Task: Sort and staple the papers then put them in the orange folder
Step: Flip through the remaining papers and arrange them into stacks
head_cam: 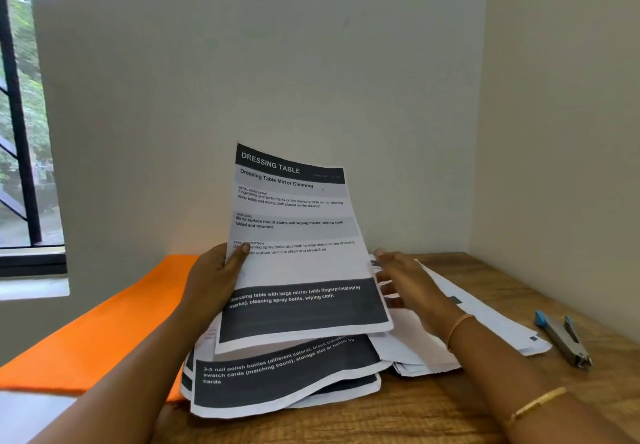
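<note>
My left hand (216, 279) grips the left edge of a printed sheet headed "DRESSING TABLE" (298, 235) and holds it upright above the desk, thumb on its front. Under it lies a loose stack of printed papers (284, 377) with dark bands. My right hand (412, 286) hovers just right of the raised sheet with fingers straight, over more white sheets (485, 315) spread on the desk. The orange folder (93, 332) lies flat at the left. A grey stapler (562, 338) with a blue end rests at the right.
The wooden desk (433, 405) sits in a corner, with walls close behind and to the right. A dark-framed window (20, 131) is on the left wall. The desk's left edge runs under the folder.
</note>
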Action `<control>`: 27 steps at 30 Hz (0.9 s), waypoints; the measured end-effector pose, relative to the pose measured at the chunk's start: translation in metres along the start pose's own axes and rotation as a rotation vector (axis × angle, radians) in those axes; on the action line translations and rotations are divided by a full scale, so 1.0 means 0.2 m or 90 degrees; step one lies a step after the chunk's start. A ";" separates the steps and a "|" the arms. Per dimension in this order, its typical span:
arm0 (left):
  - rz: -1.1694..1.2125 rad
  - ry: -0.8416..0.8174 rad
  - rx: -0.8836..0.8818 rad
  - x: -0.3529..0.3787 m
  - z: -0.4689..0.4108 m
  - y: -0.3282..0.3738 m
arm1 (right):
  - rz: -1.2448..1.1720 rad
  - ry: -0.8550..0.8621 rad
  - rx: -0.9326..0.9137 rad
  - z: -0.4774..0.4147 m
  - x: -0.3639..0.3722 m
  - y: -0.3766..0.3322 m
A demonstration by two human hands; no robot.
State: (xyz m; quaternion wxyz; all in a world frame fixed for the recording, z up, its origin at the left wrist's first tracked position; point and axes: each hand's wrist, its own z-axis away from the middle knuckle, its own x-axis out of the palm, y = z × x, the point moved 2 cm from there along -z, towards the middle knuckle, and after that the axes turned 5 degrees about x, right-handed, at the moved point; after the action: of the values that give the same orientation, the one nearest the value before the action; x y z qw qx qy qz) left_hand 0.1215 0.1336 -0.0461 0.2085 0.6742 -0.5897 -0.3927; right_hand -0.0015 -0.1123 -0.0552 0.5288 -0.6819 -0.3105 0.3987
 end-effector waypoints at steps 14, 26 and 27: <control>-0.320 -0.010 -0.132 -0.07 -0.04 -0.14 | 0.349 0.141 0.089 -0.10 -0.32 0.11; -0.497 -0.201 -0.306 -0.09 -0.04 -0.21 | 0.782 0.207 0.083 -0.12 -0.37 0.20; -0.493 -0.204 -0.305 -0.08 -0.03 -0.20 | 0.800 0.236 0.056 -0.14 -0.36 0.21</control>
State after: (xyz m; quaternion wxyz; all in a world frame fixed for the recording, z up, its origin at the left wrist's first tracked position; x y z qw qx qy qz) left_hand 0.1518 0.1567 -0.0665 0.1027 0.7084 -0.2129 -0.6650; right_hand -0.0132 -0.1967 -0.0760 0.2674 -0.7684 0.2602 0.5199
